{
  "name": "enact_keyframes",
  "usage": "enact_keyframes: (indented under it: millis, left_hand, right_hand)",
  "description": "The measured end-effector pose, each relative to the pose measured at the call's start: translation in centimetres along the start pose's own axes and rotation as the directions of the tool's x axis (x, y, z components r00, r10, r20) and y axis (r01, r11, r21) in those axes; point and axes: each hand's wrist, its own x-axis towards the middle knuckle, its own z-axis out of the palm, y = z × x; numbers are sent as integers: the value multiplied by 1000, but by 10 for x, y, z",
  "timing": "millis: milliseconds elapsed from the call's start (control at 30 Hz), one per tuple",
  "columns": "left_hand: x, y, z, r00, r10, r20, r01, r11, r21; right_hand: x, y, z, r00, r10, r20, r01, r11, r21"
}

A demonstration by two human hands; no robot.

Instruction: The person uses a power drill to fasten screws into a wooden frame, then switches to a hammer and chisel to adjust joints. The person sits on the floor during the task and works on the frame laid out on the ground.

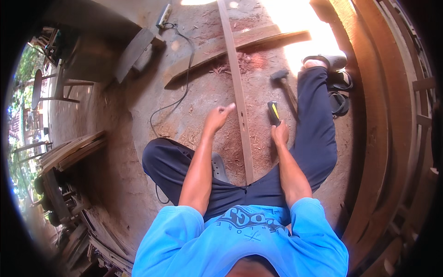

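A long, narrow wooden strip runs away from me between my legs, with small dark cut slots about level with my hands. My left hand is just left of this strip, its fingers loosely bent and partly stretched, the tips close to the wood's edge. It appears to hold nothing. To the right of the strip, my right hand grips a chisel by its black-and-yellow handle; the blade is not visible. Beyond that hand, a hammer lies on the floor against my outstretched right leg.
A thick plank lies crosswise under the strip. A cable winds from a power strip at the upper left. Wood shavings litter the floor. Sandals sit by my right foot. Large boards line the right side; stacked wood stands left.
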Motion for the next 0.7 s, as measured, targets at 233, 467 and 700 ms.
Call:
enact_keyframes:
  millis: [233,467,700]
  left_hand:
    - [-15,-15,32,941,77,330,-205,905,373]
    - [-19,-5,28,972,-42,-232,-26,958,-284]
    - [-27,2,29,857,486,-170,-433,859,274]
  right_hand:
    - [2,2,-10,993,-62,-97,77,985,156]
    - [-7,-25,-12,993,-121,-2,120,985,125]
    - [-17,-37,8,964,-10,266,-51,974,221]
